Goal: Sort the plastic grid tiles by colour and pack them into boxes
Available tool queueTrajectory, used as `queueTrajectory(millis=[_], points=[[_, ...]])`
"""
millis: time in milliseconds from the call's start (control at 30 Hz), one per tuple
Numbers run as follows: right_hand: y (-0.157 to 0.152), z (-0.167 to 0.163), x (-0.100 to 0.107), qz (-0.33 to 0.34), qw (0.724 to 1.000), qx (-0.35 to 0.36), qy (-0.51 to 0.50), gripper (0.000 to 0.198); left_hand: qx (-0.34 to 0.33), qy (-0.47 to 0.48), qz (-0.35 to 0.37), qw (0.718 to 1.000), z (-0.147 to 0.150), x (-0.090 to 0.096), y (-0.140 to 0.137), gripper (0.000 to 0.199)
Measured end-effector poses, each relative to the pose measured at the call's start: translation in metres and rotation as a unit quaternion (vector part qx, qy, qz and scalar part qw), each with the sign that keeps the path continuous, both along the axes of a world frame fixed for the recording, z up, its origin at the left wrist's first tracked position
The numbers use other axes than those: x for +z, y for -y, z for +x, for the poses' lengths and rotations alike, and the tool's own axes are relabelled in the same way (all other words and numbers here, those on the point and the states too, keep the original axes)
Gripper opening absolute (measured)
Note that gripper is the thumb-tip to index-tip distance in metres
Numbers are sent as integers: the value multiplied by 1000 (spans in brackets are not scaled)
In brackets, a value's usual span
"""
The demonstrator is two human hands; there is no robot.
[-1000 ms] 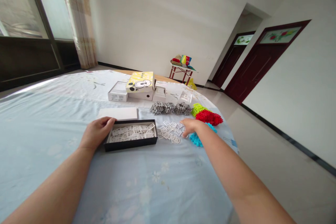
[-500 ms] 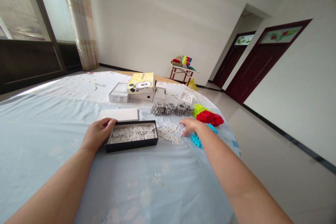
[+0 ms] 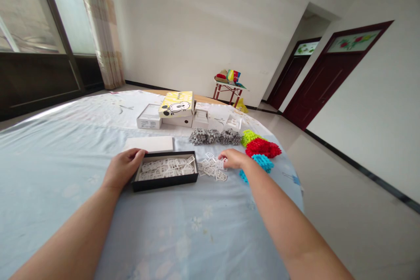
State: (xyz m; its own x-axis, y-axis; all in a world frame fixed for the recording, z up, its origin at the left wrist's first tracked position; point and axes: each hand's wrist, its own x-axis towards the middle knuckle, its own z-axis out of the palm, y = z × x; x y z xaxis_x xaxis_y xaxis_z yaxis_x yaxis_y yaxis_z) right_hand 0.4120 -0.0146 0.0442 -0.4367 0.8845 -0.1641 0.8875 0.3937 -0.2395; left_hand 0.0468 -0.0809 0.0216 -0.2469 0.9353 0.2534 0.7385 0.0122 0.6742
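My left hand [image 3: 126, 165] grips the left end of a black open box [image 3: 166, 185], thumb along its rim. Many flat white lattice pieces [image 3: 166, 167] lie jumbled inside the box. Just right of it, a loose heap of the same white window-like pieces [image 3: 210, 168] is spread on the cloth. Over the right side of that heap is my right hand [image 3: 232, 159], fingers closed in a pinch on a white lattice piece. Bright blue interlocking pieces [image 3: 262, 164] sit beside and partly behind my right wrist.
Grey piece bundles [image 3: 215, 137], a red pile [image 3: 262, 148] and a lime-green pile [image 3: 251, 137] stand behind. A white lid [image 3: 149, 143] lies behind the black box. Farther back are a yellow cartoon box [image 3: 177, 104] and small white boxes [image 3: 149, 121]. The table edge curves away at right.
My right hand has shifted slightly left over the loose white pieces, and its fingers have closed together. My left hand stays on the black box. The view has shifted slightly.
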Motion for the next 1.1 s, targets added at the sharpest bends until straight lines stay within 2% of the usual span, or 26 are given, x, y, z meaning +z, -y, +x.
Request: queueTrajectory(millis=[133, 233, 333, 400, 500, 600, 700, 800, 933, 1033, 1100], points=[[4, 3, 3, 0, 1000, -6, -24, 24, 0, 4, 1, 1000, 0, 1, 0, 40], [6, 7, 10, 47, 993, -31, -100, 17, 2, 6, 7, 1000, 2, 1, 0, 39], [11, 1, 21, 131, 959, -58, -245, 16, 6, 12, 14, 1000, 3, 1, 0, 39], [20, -12, 30, 154, 931, -52, -327, 19, 7, 17, 18, 1000, 3, 1, 0, 39], [40, -44, 40, 135, 904, -24, -404, 21, 6, 18, 14, 1000, 3, 2, 0, 39], [57, -76, 39, 92, 892, 10, -444, 24, 8, 16, 9, 1000, 5, 4, 1, 39], [65, -97, 29, 47, 888, 58, -453, 28, 9, 18, 11, 1000, 6, 4, 1, 39], [60, -98, 22, 35, 886, 96, -452, 35, 10, 21, 11, 1000, 7, 4, 1, 38], [41, -75, 15, 107, 898, 31, -426, 29, 5, 16, 2, 1000, 6, 3, 0, 40], [26, -57, 4, 153, 928, -31, -340, 27, 3, 18, 0, 1000, 6, 4, -1, 41], [21, -52, -5, 152, 953, -49, -259, 30, 3, 21, -1, 1000, 6, 4, -1, 41]])
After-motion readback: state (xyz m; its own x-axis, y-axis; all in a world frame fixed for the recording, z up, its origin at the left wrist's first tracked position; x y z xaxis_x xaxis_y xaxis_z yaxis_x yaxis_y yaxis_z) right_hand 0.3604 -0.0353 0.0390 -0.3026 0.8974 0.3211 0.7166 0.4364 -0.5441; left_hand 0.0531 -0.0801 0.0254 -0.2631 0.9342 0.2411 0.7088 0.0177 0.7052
